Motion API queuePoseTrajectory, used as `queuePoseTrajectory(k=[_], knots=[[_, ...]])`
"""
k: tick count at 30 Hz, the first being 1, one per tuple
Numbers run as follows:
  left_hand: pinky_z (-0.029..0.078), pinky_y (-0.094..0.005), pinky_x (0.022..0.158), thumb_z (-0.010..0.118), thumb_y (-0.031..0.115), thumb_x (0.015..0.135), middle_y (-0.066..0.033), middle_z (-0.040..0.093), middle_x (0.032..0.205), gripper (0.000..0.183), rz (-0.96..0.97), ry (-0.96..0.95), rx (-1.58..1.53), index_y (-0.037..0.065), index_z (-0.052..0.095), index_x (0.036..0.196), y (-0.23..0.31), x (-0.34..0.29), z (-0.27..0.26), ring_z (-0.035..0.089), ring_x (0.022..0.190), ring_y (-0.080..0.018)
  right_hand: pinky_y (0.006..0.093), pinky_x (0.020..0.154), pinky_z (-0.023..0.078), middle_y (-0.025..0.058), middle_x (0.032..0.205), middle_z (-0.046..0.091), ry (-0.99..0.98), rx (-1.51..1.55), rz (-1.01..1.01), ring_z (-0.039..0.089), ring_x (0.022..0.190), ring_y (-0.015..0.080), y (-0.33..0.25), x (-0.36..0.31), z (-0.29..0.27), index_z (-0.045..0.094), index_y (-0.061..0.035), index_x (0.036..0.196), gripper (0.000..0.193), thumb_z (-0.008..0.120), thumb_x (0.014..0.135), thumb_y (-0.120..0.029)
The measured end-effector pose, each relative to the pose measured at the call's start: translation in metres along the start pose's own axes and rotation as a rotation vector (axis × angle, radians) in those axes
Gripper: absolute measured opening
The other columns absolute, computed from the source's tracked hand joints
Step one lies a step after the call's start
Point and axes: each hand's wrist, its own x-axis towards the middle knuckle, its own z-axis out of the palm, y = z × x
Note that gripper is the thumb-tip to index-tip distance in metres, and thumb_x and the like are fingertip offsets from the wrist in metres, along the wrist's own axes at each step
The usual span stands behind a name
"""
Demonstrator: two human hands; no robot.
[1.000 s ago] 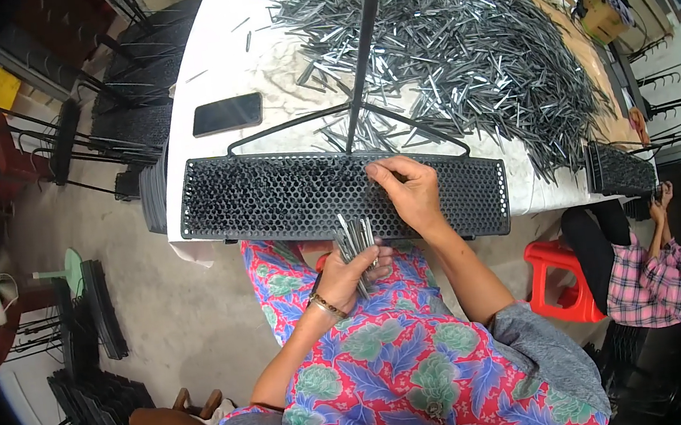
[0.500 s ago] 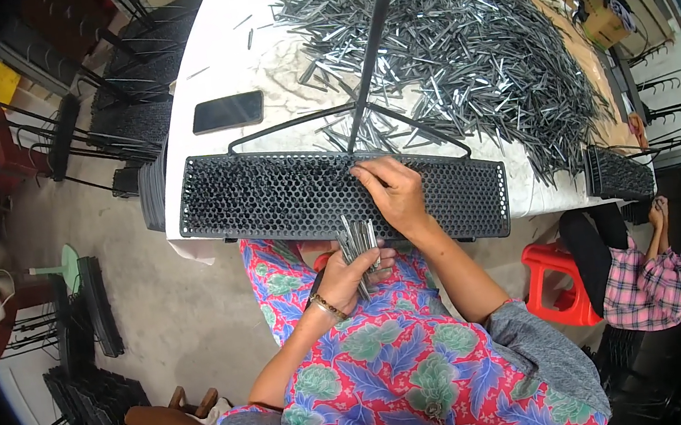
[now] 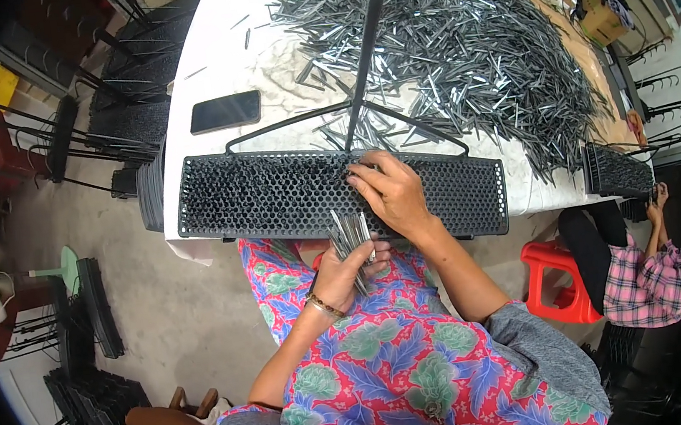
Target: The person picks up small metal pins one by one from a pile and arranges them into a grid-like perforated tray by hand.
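A long black perforated panel lies across the table's front edge, with a black metal rod frame rising from its far side. Its left part looks densely filled with dark pieces, while open round holes show on the right. My left hand is closed round a bundle of thin dark strips, just in front of the panel's near edge. My right hand is over the panel's middle, fingertips pinched together at the holes; whatever they hold is too small to make out.
A large heap of loose dark strips covers the white table beyond the panel. A phone lies at the left. Rightward, a person in a checked shirt works beside a red stool. Black racks stand at lower left.
My right fingertips have shifted slightly left and nearer me over the panel. The strips in my left hand have tilted a little to the left.
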Motion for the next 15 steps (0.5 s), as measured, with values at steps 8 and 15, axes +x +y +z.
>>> queuePoseTrajectory(k=[8, 15], knots=[[0.056, -0.0308, 0.077, 0.053, 0.009, 0.091, -0.016, 0.063, 0.099, 0.022, 0.056, 0.033, -0.005, -0.004, 0.053, 0.109, 0.003, -0.004, 0.005, 0.064, 0.087, -0.0208, 0.0236, 0.057, 0.045, 0.0054, 0.076, 0.065, -0.526, 0.664, 0.652, 0.057, 0.065, 0.0091, -0.008, -0.015, -0.026, 0.069, 0.002, 0.086, 0.018, 0.068, 0.081, -0.015], [0.056, -0.0308, 0.076, 0.054, 0.009, 0.091, -0.0162, 0.063, 0.1, 0.021, 0.031, 0.098, -0.02, -0.004, 0.054, 0.108, 0.001, 0.001, 0.004, 0.064, 0.088, -0.0208, 0.0189, 0.046, 0.038, -0.0003, 0.067, 0.061, -0.263, 0.714, 0.698, 0.049, 0.053, 0.003, -0.006, -0.014, -0.03, 0.067, 0.0016, 0.089, 0.017, 0.065, 0.085, -0.015]])
